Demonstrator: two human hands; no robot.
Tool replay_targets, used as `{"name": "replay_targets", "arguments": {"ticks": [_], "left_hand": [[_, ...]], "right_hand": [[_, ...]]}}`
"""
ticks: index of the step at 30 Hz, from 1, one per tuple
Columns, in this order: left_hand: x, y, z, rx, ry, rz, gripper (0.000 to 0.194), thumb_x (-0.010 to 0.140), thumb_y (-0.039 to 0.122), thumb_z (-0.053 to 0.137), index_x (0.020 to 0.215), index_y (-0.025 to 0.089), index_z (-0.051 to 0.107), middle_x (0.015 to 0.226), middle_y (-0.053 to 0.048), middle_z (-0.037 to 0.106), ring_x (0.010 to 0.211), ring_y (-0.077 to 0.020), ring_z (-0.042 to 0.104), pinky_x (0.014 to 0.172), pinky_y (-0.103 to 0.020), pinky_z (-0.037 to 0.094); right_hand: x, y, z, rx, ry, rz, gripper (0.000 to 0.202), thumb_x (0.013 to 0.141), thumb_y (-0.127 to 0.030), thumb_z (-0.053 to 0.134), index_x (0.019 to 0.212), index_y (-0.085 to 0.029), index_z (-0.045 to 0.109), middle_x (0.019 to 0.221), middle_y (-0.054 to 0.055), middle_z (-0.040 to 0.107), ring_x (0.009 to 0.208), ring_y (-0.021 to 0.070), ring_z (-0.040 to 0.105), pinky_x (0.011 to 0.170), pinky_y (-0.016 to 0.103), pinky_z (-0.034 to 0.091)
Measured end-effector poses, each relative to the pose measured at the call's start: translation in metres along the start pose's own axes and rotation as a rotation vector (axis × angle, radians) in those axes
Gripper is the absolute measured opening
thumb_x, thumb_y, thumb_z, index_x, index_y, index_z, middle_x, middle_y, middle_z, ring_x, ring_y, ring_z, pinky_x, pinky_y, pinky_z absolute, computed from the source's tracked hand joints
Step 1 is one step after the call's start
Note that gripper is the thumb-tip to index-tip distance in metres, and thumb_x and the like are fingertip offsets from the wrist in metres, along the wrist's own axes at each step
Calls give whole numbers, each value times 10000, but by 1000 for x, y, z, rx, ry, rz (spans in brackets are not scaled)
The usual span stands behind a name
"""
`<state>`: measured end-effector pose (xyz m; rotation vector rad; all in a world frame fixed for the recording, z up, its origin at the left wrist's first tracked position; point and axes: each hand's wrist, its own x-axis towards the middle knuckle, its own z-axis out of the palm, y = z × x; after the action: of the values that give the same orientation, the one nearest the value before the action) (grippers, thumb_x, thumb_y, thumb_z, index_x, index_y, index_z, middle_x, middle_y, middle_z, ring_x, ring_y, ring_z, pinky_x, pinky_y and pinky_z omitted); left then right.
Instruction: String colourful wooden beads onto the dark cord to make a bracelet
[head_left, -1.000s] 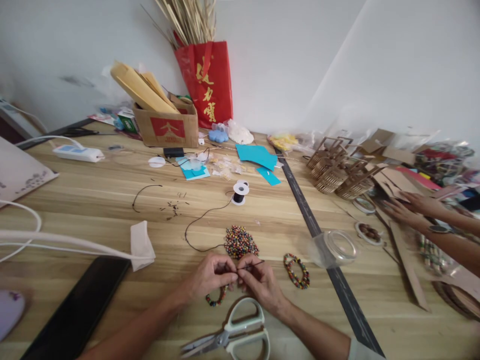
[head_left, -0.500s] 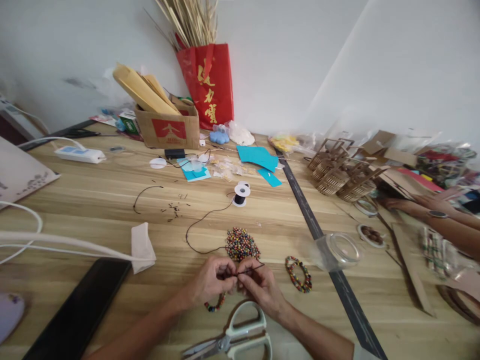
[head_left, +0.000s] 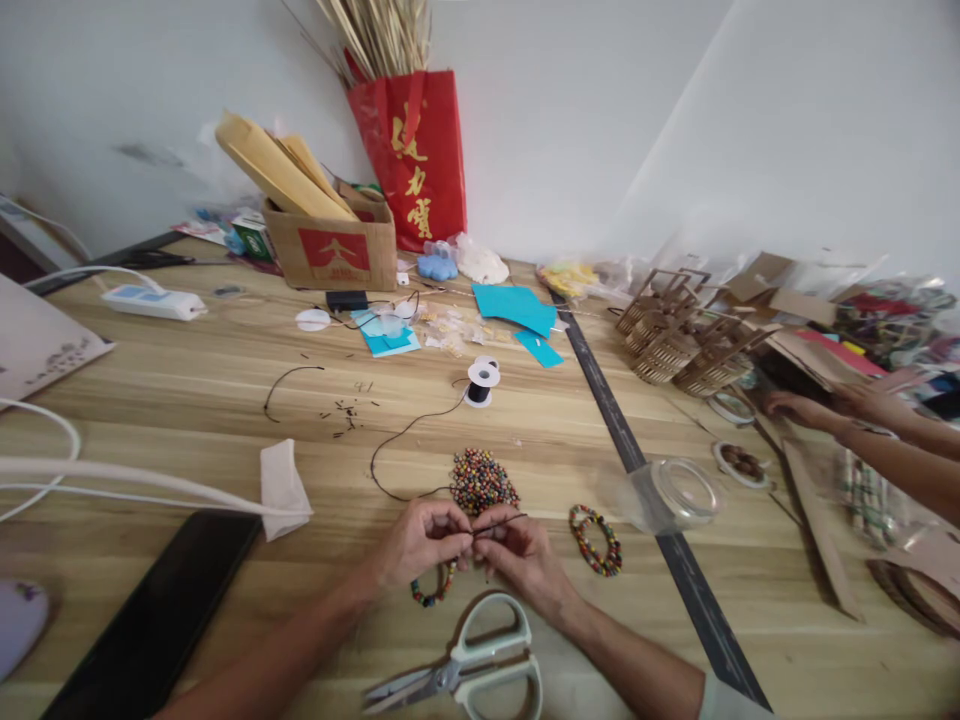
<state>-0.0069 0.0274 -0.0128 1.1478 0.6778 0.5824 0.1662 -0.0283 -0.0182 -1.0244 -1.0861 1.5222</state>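
Note:
My left hand (head_left: 429,540) and my right hand (head_left: 519,552) meet just in front of a pile of multicoloured beads (head_left: 484,482). Both are closed in a pinch on a thin black cord (head_left: 504,523), whose end sticks out past the right fingers. Below the left fingers hangs a loop of strung beads (head_left: 433,590), partly hidden by the hand. From a white spool (head_left: 481,382) of black cord, a strand curves across the table toward the left hand and the beads. Scissors (head_left: 465,672) with pale handles lie slightly open below the hands.
A finished-looking beaded bracelet (head_left: 596,540) lies to the right, beside a clear plastic jar (head_left: 675,495). A black phone-like slab (head_left: 154,615) lies left. Small woven baskets (head_left: 667,345) stand back right, near another person's hands (head_left: 817,408). Short cord scraps (head_left: 346,415) are scattered behind.
The view has shifted slightly. Both hands stay pinched on the cord with small finger movements, and more of the bead loop shows under the left hand.

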Motion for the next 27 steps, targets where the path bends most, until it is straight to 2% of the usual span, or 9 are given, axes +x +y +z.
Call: {"name": "replay_targets", "arguments": {"ticks": [7, 17, 22, 27], "left_hand": [[0, 2, 0, -22, -25, 10, 386, 694, 469, 781, 737, 132, 597, 626, -20, 679, 556, -120, 635, 567, -224, 489], [1, -6, -3, 6, -44, 12, 375, 702, 461, 777, 774, 128, 620, 629, -16, 681, 543, -117, 640, 552, -215, 488], [0, -2, -2, -10, -27, 12, 385, 703, 474, 773, 778, 131, 618, 617, -11, 674, 552, -120, 643, 550, -216, 486], [0, 1, -1, -45, -15, 2, 391, 677, 466, 795, 772, 133, 614, 638, -15, 685, 565, -118, 646, 568, -220, 498]], "right_hand": [[0, 1, -2, -27, 22, -10, 271, 770, -401, 767, 869, -168, 671, 689, 10, 661, 604, 115, 626, 502, 185, 484], [0, 0, -1, -90, 46, -136, 203, 776, -384, 763, 816, -192, 708, 747, 16, 609, 626, 117, 581, 475, 185, 462], [0, 2, -1, -84, 36, -94, 242, 785, -389, 756, 891, -187, 675, 732, 8, 631, 602, 110, 586, 493, 187, 457], [0, 4, -2, -70, 40, -95, 232, 792, -394, 747, 861, -185, 674, 730, 2, 606, 602, 105, 573, 490, 183, 447]]}}
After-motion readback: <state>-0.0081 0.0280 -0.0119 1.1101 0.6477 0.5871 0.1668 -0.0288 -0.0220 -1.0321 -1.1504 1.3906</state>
